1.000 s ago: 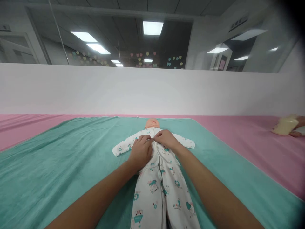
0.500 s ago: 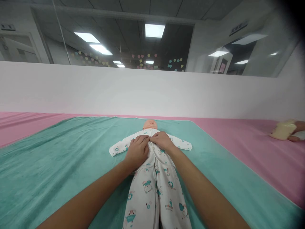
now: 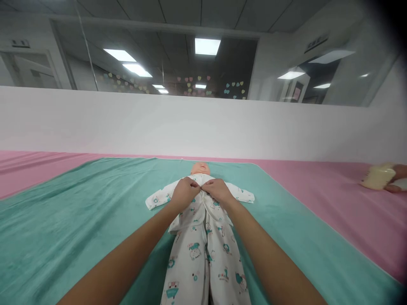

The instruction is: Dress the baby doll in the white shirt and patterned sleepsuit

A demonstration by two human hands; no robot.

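Two bare hands, the left hand (image 3: 185,195) and the right hand (image 3: 218,191), each pinch a front edge of a white printed baby sleepsuit (image 3: 199,254) at the chest of an infant doll (image 3: 200,168) lying face-up on a teal towel (image 3: 63,228) beneath them.

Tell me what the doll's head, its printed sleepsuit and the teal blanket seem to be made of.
The doll's head looks like moulded vinyl, smooth with a slight sheen. The printed sleepsuit looks like matte cotton knit, creasing softly. The teal blanket looks like plush fleece or velour, its nap showing brushed streaks; the exact fibre cannot be told.
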